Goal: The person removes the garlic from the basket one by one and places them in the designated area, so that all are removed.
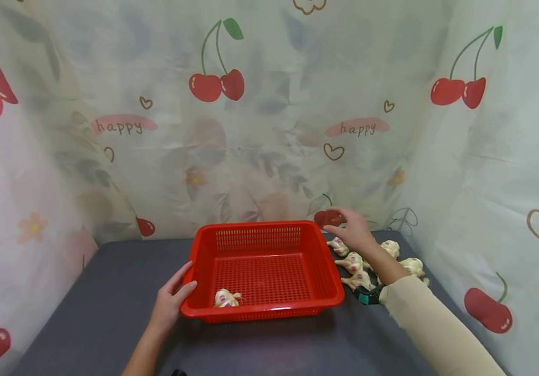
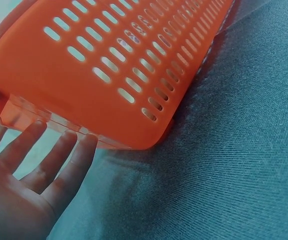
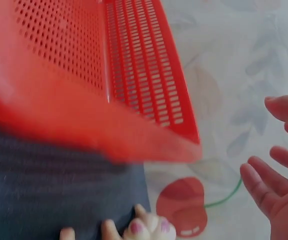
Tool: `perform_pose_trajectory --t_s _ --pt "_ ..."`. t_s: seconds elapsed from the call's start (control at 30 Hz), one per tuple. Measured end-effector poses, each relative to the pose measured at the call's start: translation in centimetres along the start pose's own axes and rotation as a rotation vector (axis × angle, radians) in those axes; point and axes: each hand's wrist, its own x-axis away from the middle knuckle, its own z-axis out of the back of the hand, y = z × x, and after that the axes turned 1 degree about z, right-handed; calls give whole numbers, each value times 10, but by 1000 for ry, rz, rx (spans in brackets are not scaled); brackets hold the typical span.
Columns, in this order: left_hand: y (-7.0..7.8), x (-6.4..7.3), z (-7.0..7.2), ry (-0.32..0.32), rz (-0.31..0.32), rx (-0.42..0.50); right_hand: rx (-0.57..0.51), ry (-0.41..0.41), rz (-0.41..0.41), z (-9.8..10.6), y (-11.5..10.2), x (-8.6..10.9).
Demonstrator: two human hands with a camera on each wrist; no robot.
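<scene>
A red plastic basket [image 1: 262, 309] with slotted walls stands on the dark table. My left hand [image 1: 168, 303] rests at its left rim, thumb at the edge; in the left wrist view its fairly straight fingers [image 2: 59, 160] touch the outer side. One garlic bulb [image 1: 225, 298] lies inside, at the basket's front left corner. Over the far right corner, fingers spread and holding nothing, hovers my right hand [image 1: 351, 230]. Below and beside it several more garlic bulbs [image 1: 354, 262] lie right of the basket, partly hidden by the forearm. One bulb [image 3: 151, 229] shows in the right wrist view.
The dark cloth-covered table [image 1: 124, 282] reaches back to a patterned curtain [image 1: 260, 172], which also hangs along both sides. On the right wrist is a dark band [image 1: 369, 296] with a teal part. A small black object [image 1: 178, 372] shows at the front edge.
</scene>
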Motion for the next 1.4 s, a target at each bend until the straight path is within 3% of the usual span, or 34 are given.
perform_pose_trajectory --t_s 0.23,0.47,0.7,1.2,1.4 --pt "-2 -2 1 11 -11 -9 -76 -152 -9 -18 -14 -21" --pt "-1 -2 1 6 -3 -3 -279 -439 -87 -34 -28 -32" --pt "-3 -4 1 8 -2 -3 -380 -673 -188 -50 -43 -37" --pt "0 -1 0 -6 1 17 -415 -916 -365 -96 -62 -36" --pt "1 -1 1 3 8 14 -397 -1008 -391 -114 -75 -37"
